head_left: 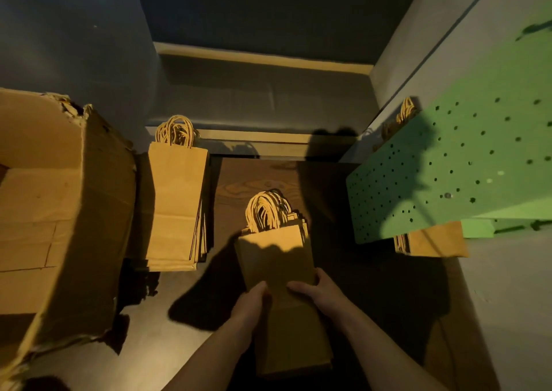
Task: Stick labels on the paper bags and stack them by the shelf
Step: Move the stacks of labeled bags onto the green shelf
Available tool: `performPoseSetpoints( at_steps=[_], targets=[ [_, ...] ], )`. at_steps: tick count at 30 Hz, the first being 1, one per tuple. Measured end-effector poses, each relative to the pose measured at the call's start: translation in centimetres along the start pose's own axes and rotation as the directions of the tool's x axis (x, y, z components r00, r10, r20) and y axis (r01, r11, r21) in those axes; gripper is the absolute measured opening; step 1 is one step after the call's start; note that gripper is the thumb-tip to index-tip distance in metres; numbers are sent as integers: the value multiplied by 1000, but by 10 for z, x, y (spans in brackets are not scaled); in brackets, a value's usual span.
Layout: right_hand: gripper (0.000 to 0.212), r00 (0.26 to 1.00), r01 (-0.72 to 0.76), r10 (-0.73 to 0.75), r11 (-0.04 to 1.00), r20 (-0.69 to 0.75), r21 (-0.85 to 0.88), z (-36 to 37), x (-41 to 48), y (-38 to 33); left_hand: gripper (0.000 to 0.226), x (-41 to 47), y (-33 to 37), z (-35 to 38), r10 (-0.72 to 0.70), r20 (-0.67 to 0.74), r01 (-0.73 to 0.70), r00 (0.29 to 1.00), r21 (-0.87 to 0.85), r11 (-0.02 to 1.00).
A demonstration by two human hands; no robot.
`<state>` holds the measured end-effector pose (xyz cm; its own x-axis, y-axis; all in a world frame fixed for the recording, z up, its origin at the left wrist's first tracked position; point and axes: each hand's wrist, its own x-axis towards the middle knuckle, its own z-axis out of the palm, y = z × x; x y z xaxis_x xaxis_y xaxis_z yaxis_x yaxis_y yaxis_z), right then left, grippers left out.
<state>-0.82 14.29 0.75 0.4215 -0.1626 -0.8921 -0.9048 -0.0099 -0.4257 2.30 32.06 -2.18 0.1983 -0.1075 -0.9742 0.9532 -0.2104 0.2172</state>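
Observation:
I hold a bundle of flat brown paper bags with twisted handles pointing away from me, low in the middle of the view. My left hand grips its left edge and my right hand grips its right edge, thumb on top. A second stack of the same bags lies flat on the floor to the left. More bags lie under the green pegboard shelf on the right. No labels are visible.
A large torn cardboard box stands open at the left. Grey steps rise ahead, and a grey wall runs along the right. The floor is dark wood between the stacks, partly in my shadow.

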Motion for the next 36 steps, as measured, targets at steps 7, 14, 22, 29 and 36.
performPoseSetpoints(
  at_steps=[7, 14, 22, 29, 36],
  targets=[
    [59, 987, 122, -97, 973, 130, -195, -33, -16, 22, 37, -25, -50, 31, 115, -12, -113, 993, 126, 986],
    [47, 943, 332, -299, 792, 149, -512, -62, -17, 37, 57, -44, -67, 59, 342, -101, -145, 934, 770, 622],
    [38, 839, 450, -447, 251, 310, -857, -83, -50, 28, 27, -116, -39, 83, 800, 208, -253, 563, 965, -73],
    [55, 746, 379, -495, -234, 445, -895, -72, -72, 31, 98, -102, -38, 86, 734, 416, -145, 536, 902, -406],
    [95, 780, 333, -505, -165, 369, -929, -79, -54, 65, 92, -74, -60, 81, 650, 331, -75, 684, 919, -388]
  ],
)
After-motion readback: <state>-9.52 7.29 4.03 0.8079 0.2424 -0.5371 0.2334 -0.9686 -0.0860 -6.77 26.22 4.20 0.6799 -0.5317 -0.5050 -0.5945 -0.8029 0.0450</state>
